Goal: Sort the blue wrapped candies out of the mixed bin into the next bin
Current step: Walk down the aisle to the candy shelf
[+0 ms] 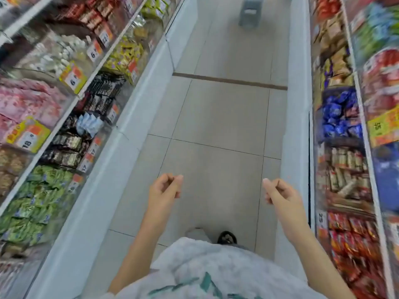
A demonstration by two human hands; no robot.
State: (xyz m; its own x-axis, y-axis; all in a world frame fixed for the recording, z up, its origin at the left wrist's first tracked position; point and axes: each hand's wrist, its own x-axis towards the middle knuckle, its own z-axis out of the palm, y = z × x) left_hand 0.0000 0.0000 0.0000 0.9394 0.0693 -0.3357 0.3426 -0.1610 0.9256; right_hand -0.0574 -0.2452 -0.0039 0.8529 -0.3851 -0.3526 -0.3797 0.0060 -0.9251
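The left hand (165, 187) and right hand (278, 190) hang loosely curled, holding nothing. Risk: blurred bins make the dark-blue candies (339, 117) on the right shelf easy to misidentify.

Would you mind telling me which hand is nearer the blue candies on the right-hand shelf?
Right. The right hand hangs over the aisle just below-left of the blue candies; the left hand is farther across the aisle.

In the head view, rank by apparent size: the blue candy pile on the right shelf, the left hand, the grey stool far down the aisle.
1. Blue candy pile
2. Left hand
3. Grey stool, cut off by the frame and far away, so its rank is unsure.
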